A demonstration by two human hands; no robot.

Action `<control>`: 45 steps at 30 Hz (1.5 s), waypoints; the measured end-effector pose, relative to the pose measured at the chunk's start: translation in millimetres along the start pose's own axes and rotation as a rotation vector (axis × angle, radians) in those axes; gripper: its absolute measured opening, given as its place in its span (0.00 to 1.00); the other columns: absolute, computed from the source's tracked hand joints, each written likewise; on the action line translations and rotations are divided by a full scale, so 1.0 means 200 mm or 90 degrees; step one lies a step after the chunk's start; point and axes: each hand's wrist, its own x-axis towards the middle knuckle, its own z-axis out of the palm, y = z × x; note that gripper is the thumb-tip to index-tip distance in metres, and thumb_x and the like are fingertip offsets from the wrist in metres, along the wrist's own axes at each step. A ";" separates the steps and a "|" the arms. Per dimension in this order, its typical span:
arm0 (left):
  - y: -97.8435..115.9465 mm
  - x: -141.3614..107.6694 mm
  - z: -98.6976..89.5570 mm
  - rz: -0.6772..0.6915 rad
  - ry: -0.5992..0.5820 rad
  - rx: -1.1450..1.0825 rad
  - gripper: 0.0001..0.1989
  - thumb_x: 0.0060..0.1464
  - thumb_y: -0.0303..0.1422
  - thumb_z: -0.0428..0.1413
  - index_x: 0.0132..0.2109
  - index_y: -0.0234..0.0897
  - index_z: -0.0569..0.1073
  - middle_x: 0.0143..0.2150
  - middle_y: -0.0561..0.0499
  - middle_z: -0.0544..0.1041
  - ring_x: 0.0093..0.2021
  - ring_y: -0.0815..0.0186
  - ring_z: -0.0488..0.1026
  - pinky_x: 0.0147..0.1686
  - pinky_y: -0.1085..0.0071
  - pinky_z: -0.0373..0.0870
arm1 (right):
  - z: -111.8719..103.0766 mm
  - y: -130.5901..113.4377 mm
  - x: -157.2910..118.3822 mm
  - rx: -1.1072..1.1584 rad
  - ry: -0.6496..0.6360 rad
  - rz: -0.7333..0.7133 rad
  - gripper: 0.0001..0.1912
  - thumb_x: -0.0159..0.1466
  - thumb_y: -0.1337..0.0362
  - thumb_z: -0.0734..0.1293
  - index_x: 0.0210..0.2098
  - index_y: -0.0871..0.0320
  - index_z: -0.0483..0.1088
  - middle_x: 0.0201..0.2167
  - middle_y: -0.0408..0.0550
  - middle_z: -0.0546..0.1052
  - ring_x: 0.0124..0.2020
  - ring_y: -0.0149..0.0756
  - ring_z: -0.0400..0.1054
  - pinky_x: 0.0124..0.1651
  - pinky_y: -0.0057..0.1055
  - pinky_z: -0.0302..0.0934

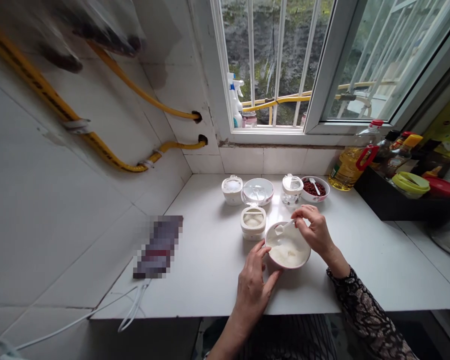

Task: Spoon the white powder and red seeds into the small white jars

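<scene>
The left hand (253, 280) holds the bowl (271, 237) on the bench (210, 280), its grip curved around the near left side, fingers and thumb set apart against it, presumably to keep it from sliding. The right hand (313, 232) has its grip pinched on the handle of a white spoon (280, 229), whose head points down and left inside the far rim, an angle that seems to suit work in a shallow bowl. Pale powder (289, 256) lies in the bottom; whether the spoon carries any is hard to tell. The open jar (253, 233) stands just beside the bowl, its lid tipped up and back, probably for easy reach. Behind, a bowl of red beans (325, 190) sits near another jar (291, 195).
</scene>
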 end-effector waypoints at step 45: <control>-0.01 0.00 0.01 0.020 0.005 0.023 0.25 0.57 0.27 0.58 0.60 0.43 0.62 0.61 0.40 0.70 0.60 0.53 0.72 0.44 0.60 0.80 | 0.05 -0.01 0.07 0.439 0.002 0.384 0.06 0.51 0.61 0.67 0.26 0.57 0.73 0.17 0.41 0.72 0.26 0.36 0.66 0.40 0.36 0.61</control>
